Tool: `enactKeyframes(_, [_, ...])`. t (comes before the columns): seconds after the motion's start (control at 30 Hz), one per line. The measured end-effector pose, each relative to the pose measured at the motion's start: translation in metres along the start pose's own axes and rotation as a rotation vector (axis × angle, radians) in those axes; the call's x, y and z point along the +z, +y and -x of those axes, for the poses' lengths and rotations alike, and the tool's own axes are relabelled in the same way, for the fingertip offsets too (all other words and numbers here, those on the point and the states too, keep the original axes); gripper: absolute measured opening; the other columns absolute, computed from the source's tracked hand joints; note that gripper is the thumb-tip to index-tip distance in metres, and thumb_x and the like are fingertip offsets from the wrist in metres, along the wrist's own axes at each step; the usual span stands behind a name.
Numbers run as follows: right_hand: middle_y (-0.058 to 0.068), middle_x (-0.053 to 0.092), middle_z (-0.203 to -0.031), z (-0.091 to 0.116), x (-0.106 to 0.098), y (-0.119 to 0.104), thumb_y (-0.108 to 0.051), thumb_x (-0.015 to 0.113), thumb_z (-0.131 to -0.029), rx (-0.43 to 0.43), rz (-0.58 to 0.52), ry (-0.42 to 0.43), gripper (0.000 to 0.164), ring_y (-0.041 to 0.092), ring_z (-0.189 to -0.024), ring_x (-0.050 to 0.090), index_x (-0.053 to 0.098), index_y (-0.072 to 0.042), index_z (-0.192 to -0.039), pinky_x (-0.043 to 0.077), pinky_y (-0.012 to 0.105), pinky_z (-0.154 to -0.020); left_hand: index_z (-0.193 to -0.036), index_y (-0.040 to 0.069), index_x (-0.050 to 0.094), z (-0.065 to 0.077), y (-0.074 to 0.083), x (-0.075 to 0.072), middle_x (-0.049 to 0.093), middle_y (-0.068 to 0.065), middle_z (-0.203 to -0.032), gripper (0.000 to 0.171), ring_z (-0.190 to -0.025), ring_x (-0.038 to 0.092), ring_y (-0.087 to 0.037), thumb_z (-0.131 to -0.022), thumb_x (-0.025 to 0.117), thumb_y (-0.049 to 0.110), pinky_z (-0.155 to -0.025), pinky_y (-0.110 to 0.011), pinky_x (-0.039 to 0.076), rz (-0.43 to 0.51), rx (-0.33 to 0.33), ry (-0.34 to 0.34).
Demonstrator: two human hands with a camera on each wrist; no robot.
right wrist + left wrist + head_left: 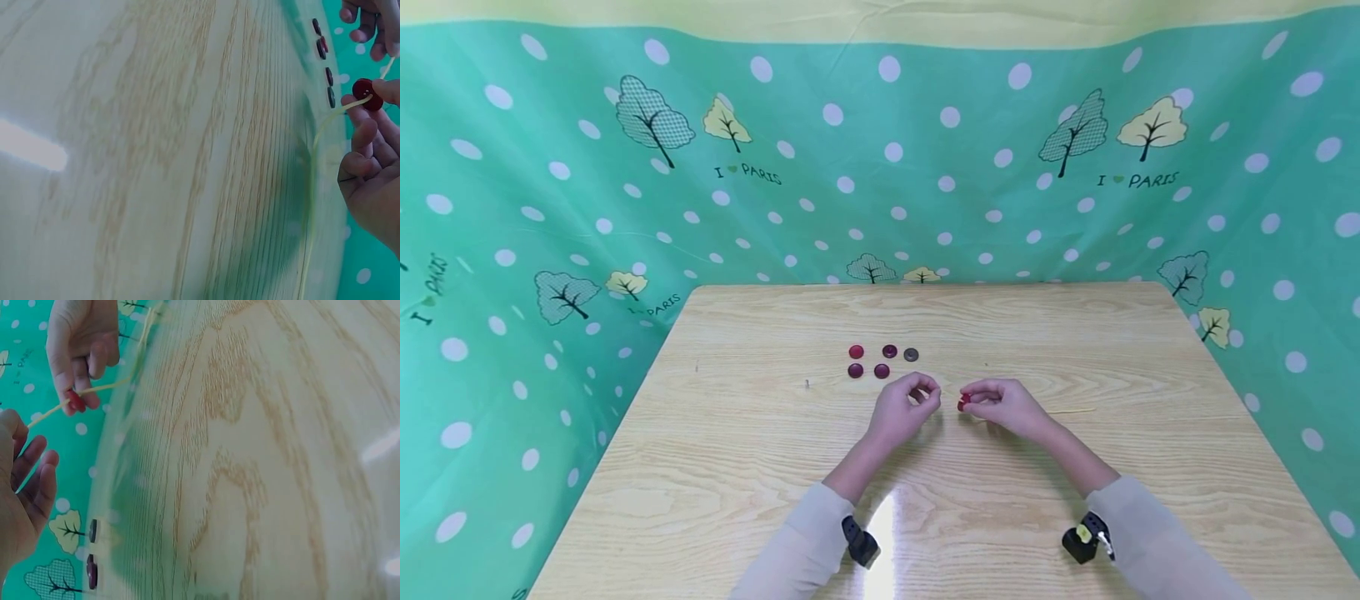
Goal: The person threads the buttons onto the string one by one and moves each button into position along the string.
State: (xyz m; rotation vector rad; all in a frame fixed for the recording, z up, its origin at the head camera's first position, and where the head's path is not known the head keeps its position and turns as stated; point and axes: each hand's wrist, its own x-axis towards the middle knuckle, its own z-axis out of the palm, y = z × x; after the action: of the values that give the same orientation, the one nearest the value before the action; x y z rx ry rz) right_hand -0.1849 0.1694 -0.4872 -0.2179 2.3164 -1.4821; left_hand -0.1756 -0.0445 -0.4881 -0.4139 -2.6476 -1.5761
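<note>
My right hand (1009, 407) pinches a red button (367, 94) between thumb and fingers. A thin yellow cord (312, 181) passes through the button; one part stretches to my left hand (907, 412), and the other trails down over the table to the right. In the left wrist view my left thumb and fingertips pinch the cord (47, 415) a short way from the button. Both hands are close above the table, facing each other with a small gap between them.
Just beyond my left hand, several loose buttons lie on the wooden table (737, 483): a red button (856, 352), dark purple ones such as this button (882, 371), and a grey button (911, 354). A green dotted cloth (925, 167) hangs behind the table and at its sides.
</note>
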Motion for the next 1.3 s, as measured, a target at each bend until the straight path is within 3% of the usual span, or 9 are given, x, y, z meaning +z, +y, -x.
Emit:
enactKeyframes(0.23, [0.01, 0.066, -0.098, 0.001, -0.005, 0.003, -0.023, 0.069, -0.084, -0.008, 0.041, -0.002, 0.04, 0.015, -0.064, 0.056, 0.062, -0.003, -0.117, 0.046, 0.024, -0.052, -0.091, 0.013, 0.068, 0.0, 0.0, -0.001, 0.068, 0.001, -0.089, 0.009, -0.076, 0.06, -0.008, -0.085, 0.061, 0.018, -0.069, -0.018, 0.05, -0.015, -0.007, -0.003])
enactKeyframes(0.8, [0.006, 0.064, -0.092, 0.006, -0.022, 0.017, -0.024, 0.07, -0.083, -0.009, 0.178, 0.031, 0.035, 0.011, -0.065, 0.049, 0.065, -0.005, -0.113, 0.042, 0.021, -0.052, -0.09, 0.014, 0.067, 0.003, -0.007, -0.006, 0.068, 0.001, -0.088, 0.008, -0.073, 0.059, -0.005, -0.084, 0.062, 0.017, -0.068, -0.018, 0.051, -0.008, -0.027, -0.008])
enactKeyframes(1.3, [0.008, 0.062, -0.093, 0.014, -0.04, 0.025, -0.02, 0.066, -0.086, 0.031, 0.186, 0.043, 0.033, 0.014, -0.073, 0.051, 0.064, -0.002, -0.114, 0.043, 0.022, -0.055, -0.09, 0.013, 0.067, 0.005, -0.013, -0.01, 0.068, 0.0, -0.086, 0.008, -0.071, 0.058, -0.005, -0.085, 0.063, 0.016, -0.068, -0.018, 0.051, 0.002, -0.044, -0.004])
